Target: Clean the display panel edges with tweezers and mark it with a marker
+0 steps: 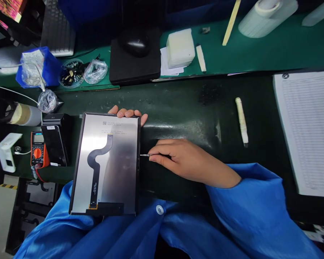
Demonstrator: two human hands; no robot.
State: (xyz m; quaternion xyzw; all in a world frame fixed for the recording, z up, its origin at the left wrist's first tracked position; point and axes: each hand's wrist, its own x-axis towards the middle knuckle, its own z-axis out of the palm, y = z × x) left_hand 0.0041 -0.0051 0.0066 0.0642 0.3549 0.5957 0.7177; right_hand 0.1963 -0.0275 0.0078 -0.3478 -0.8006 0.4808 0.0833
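Observation:
A tablet display panel (pixel 121 169) with a silvery back and black rim is held up, tilted, in front of my body. My left hand (pixel 128 113) grips it from behind; only the fingertips show over its far edge. A dark flex cable (pixel 95 172) snakes along the panel's back. My right hand (pixel 175 156) is closed in a pinch on a thin metal tool (pixel 144 155), likely tweezers. The tool's tip meets the panel's right edge, and its other end is hidden in the palm.
At left are a multimeter (pixel 37 151), a black phone-like device (pixel 54 144) and a blue bin (pixel 34 68). A mouse (pixel 135 43) and white wipes (pixel 180 48) sit on the green ledge. To the right lie a wrapped pen-like stick (pixel 241 122) and ruled sheets (pixel 310 133).

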